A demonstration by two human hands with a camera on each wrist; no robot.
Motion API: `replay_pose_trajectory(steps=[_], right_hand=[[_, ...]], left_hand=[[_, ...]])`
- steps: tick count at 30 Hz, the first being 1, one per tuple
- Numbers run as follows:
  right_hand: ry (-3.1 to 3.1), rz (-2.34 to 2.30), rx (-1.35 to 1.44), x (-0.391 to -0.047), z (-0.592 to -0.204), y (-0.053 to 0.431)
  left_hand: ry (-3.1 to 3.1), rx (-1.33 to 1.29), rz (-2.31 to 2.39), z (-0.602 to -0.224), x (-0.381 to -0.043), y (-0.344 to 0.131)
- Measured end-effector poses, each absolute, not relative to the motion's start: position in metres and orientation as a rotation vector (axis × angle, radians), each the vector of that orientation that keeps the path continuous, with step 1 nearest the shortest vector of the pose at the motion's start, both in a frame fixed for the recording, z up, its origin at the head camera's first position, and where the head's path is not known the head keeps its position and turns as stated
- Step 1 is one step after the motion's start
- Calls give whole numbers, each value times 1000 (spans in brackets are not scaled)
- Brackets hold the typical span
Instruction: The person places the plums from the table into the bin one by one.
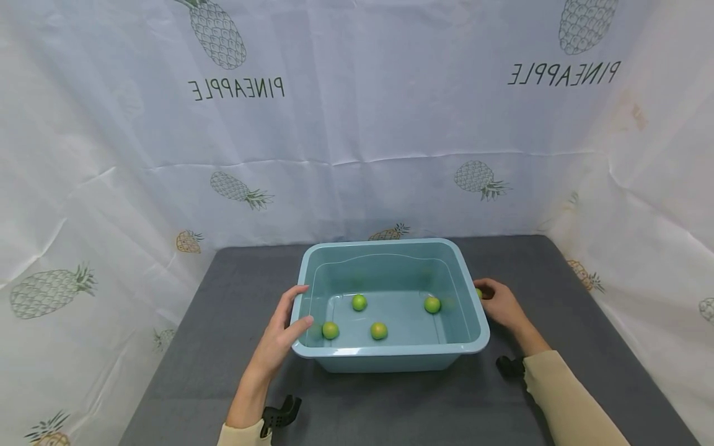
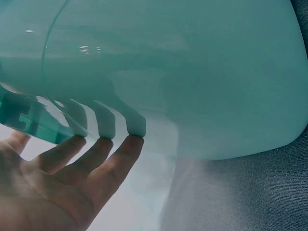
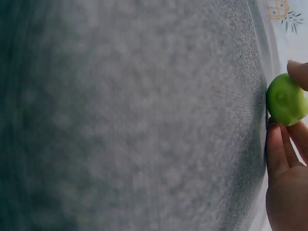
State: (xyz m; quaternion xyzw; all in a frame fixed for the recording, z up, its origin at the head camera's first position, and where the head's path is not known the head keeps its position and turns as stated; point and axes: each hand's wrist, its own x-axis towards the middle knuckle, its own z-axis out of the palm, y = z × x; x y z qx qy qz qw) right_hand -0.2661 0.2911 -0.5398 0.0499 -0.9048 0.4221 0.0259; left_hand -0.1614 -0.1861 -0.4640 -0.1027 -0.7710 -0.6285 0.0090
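Note:
A light-blue plastic basin (image 1: 390, 351) stands on the dark cloth. Inside it several round green limes lie on the floor, among them one at the back left (image 1: 359, 302) and one at the right (image 1: 432, 305). My left hand (image 1: 277, 339) holds the basin's left side, thumb and index finger over the rim. In the left wrist view its other fingertips (image 2: 136, 140) touch the outer wall. Outside the right wall, my right hand (image 1: 504, 308) pinches another lime (image 3: 285, 101) between thumb and fingers, low at the cloth. In the head view that lime is mostly hidden.
Dark grey cloth (image 1: 245, 297) covers the table. White curtains (image 1: 390, 124) with pineapple prints hang behind and at both sides. Black camera mounts (image 1: 281, 414) sit on both wrists, below beige sleeves.

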Motion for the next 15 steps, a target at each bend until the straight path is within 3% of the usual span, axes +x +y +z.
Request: replay_pose_trajectory(steps=[15], right_hand=[[-2789,1306,111,-265,-534,297]], left_hand=[[-2398,-335,-1967,-464,-161,-186]])
